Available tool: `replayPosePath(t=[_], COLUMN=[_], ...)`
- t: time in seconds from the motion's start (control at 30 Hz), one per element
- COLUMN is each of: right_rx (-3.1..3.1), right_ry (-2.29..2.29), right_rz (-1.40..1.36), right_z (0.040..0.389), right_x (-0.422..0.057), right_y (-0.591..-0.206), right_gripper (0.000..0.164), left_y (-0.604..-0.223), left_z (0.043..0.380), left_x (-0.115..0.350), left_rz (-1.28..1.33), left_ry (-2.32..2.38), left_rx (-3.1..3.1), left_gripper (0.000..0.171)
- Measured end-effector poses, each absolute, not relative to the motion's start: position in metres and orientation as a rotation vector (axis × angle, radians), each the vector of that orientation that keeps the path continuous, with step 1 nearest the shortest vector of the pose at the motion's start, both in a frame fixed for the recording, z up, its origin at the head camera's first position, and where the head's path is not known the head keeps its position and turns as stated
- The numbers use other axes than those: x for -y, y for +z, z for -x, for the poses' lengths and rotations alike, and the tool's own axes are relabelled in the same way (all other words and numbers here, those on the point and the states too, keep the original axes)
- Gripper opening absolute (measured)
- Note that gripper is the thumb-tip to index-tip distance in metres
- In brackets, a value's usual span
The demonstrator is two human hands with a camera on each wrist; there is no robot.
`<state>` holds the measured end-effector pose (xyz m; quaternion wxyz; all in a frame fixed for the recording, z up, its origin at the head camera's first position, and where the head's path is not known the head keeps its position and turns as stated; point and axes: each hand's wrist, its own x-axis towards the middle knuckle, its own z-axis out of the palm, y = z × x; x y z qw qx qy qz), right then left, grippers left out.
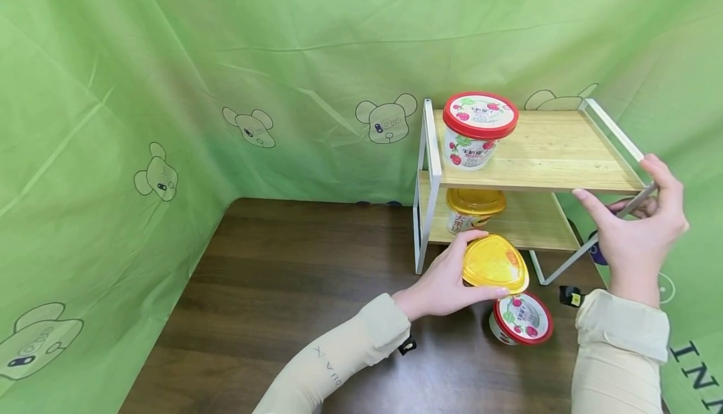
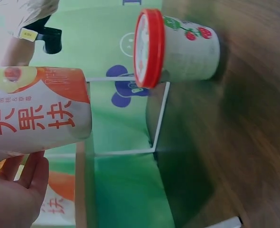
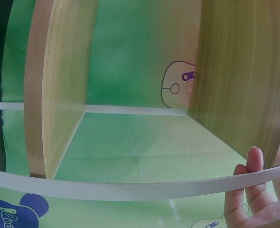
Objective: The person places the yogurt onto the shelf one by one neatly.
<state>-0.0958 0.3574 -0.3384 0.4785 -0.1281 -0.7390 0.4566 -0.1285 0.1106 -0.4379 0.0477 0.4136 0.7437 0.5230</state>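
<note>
A yellow-lidded cup (image 1: 494, 265) is gripped at its lid by my left hand (image 1: 446, 279), thumb on the near side and fingers on the far side. Its white and orange printed wall (image 2: 40, 111) shows in the left wrist view. My right hand (image 1: 644, 226) holds the white metal frame (image 3: 130, 191) of the two-tier shelf at its front right upright, near the top board (image 1: 565, 150). Behind the held cup, another yellow-lidded cup (image 1: 474, 204) stands on the lower board (image 1: 536, 229), at its left.
A red-lidded tub (image 1: 480, 128) stands on the top board's left side. Another red-lidded tub (image 1: 522, 320) is upright on the dark wooden table (image 1: 271, 288), in front of the shelf. Green cloth (image 1: 316, 37) printed with bear heads hangs behind and at both sides.
</note>
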Motion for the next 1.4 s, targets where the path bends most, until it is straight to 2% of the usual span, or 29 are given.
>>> replayPosePath(t=[0.37, 1.4], right_rx=[1.817, 1.813], right_ry=[1.101, 1.112], right_rz=[0.312, 0.306], right_z=[0.096, 0.096], right_x=[-0.359, -0.356], right_y=[-0.339, -0.338], right_gripper=[0.075, 0.070], left_y=[-0.417, -0.384], left_z=[0.129, 0.140], left_x=[-0.144, -0.201], left_rz=[-1.170, -1.209], left_ry=[1.625, 1.415], left_rx=[-2.244, -2.498], left_gripper=[0.091, 0.099])
